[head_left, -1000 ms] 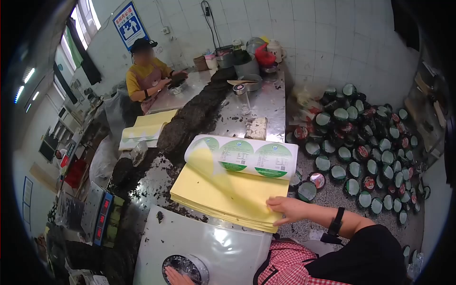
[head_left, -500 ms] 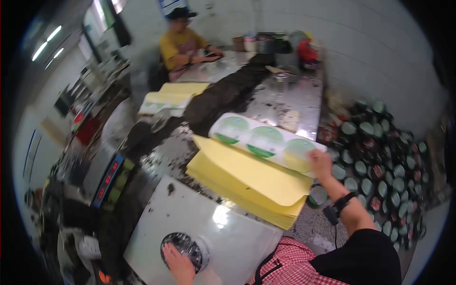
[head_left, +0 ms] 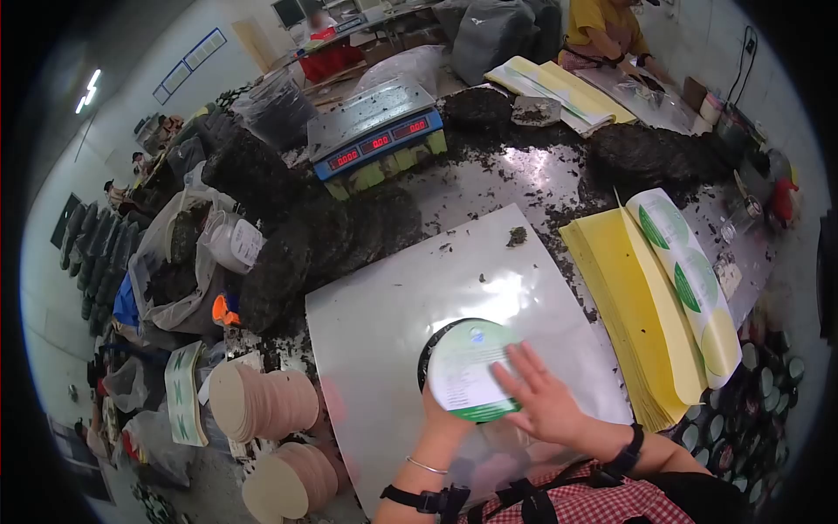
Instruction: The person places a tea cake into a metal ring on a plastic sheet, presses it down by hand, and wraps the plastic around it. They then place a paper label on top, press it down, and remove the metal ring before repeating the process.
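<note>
A round white-and-green label [head_left: 471, 367] lies over a dark disc [head_left: 426, 354], whose edge shows at the upper left. My right hand [head_left: 550, 402] touches the label's right side, its fingers spread flat. At the label's lower left is my left hand [head_left: 443, 419], its fingers hidden by the label. Both hands are over a shiny metal sheet [head_left: 375, 332]. To the right rest a stack of yellow backing sheets [head_left: 620, 297] and a curled sheet of round green labels [head_left: 685, 279].
A digital scale [head_left: 375, 144] with red figures stands at the back. Stacks of round brown discs [head_left: 262, 402] are on the left. Dark clumped material [head_left: 655, 162] lies along the table. A co-worker in yellow [head_left: 602, 35] sits at the far right; dark round packs [head_left: 759, 402] are piled below.
My right hand has moved from the label sheet to the disc, where a round label now lies. My left hand has shifted to the label's lower left edge. The view has swung left.
</note>
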### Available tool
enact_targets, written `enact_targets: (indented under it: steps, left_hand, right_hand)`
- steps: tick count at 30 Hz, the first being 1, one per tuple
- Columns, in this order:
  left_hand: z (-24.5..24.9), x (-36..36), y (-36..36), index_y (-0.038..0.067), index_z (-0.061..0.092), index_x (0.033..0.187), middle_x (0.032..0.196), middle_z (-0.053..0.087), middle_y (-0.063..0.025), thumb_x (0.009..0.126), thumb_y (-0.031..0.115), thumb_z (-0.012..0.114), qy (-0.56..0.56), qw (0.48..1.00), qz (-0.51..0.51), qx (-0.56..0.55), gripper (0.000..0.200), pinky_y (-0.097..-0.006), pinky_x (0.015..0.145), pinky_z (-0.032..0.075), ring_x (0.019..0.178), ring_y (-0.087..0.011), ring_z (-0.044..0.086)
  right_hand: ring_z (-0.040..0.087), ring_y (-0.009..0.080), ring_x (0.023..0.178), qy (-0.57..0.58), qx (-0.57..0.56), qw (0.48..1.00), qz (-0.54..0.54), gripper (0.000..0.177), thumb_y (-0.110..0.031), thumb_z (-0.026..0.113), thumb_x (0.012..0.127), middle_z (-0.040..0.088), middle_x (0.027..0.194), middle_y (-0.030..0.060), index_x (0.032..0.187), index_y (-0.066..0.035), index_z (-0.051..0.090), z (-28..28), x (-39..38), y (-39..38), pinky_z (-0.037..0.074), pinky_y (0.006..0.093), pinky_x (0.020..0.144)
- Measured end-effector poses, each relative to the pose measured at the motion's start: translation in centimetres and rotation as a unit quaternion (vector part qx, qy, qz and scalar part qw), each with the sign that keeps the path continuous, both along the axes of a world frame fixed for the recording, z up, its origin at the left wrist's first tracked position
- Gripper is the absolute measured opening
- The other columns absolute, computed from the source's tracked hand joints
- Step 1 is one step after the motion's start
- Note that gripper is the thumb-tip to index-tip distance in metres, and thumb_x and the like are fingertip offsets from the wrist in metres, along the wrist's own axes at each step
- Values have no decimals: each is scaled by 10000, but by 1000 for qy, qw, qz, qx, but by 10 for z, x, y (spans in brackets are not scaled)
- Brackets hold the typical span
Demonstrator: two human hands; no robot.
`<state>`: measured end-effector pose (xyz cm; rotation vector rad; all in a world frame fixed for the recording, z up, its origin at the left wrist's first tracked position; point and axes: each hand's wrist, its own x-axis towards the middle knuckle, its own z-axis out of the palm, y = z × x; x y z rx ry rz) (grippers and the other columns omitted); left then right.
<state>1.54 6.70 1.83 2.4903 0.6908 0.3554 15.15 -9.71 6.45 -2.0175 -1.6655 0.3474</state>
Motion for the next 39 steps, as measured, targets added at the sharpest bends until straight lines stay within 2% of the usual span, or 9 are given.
enact_targets:
  steps: [3, 10, 11, 14, 21, 25, 27, 35, 39]
  left_hand:
    - [-14, 5, -4, 105, 470, 1471, 1521, 488, -100, 994, 382, 529, -79, 911, 64, -400, 555, -373, 1207, 298, 1409, -259, 451]
    - [2, 13, -4, 128, 459, 1492, 1532, 470, -103, 1068, 376, 302, -447, 298, 146, -831, 515, -485, 1195, 311, 1416, -316, 428]
    - [-4, 9, -3, 128, 459, 1492, 1532, 470, -103, 1068, 376, 302, -446, 291, 153, -832, 515, -485, 1195, 311, 1416, -316, 428]
    - [35, -21, 20, 75, 552, 1387, 1484, 495, -181, 960, 414, 564, 37, 953, -3, -301, 546, -502, 1192, 305, 1401, -344, 437]
    - [49, -91, 3, -43, 627, 1215, 1264, 629, -232, 835, 415, 748, 132, 979, -148, 56, 608, -500, 1175, 337, 1241, -368, 582]
    - [30, -106, 43, -57, 650, 1123, 1208, 648, -226, 966, 306, 635, 61, 951, -209, -221, 396, -436, 1125, 408, 1225, -309, 581]
    - [-3, -120, 44, -37, 645, 1193, 1261, 647, -168, 1030, 205, 565, -237, 788, 263, -503, 302, -368, 1101, 423, 1245, -240, 574]
    - [-31, -40, 26, 2, 562, 1408, 1430, 576, -139, 1107, 389, 340, -211, 873, 146, -415, 539, -366, 1180, 314, 1326, -220, 527]
    - [116, -6, -74, 6, 364, 1535, 1415, 577, -161, 1056, 477, 450, -473, 626, -90, -613, 677, -457, 1237, 157, 1322, -304, 528]
  right_hand:
    - [226, 370, 1534, -43, -57, 997, 24, 845, -495, 655, 904, 301, 1613, 217, 1582, -112, 327, -13, -12, 24, 296, 480, 1208]
    - [286, 351, 1510, 1, -64, 993, 95, 764, -495, 512, 991, 330, 1606, 215, 1573, -47, 304, 42, 6, 62, 216, 477, 1239]
    - [287, 346, 1509, 30, 3, 991, 129, 691, -423, 469, 1026, 326, 1612, 207, 1576, -42, 295, 30, 8, 83, 173, 460, 1253]
    - [283, 318, 1516, -44, -61, 990, 123, 660, -384, 465, 1029, 329, 1617, 184, 1577, -56, 300, -24, 5, 96, 183, 451, 1252]
    - [290, 272, 1516, -148, -54, 972, 174, 640, -380, 492, 1019, 318, 1638, 118, 1574, -103, 332, -22, -19, 101, 194, 445, 1250]
    - [255, 372, 1518, -170, -11, 955, 243, 640, -443, 520, 996, 266, 1657, 134, 1578, -233, 357, -32, -15, 97, 165, 513, 1245]
    - [238, 386, 1522, -102, -20, 973, 208, 625, -482, 526, 985, 252, 1661, 133, 1565, -306, 375, -35, -23, 95, 152, 526, 1245]
    - [175, 321, 1554, -104, -39, 943, 314, 515, -402, 469, 1033, 247, 1670, 4, 1540, -338, 408, -46, -29, 41, 84, 593, 1248]
    - [250, 332, 1523, -12, -26, 951, 309, 566, -316, 492, 1029, 265, 1658, 107, 1564, -174, 374, -78, -18, 40, 147, 571, 1245]
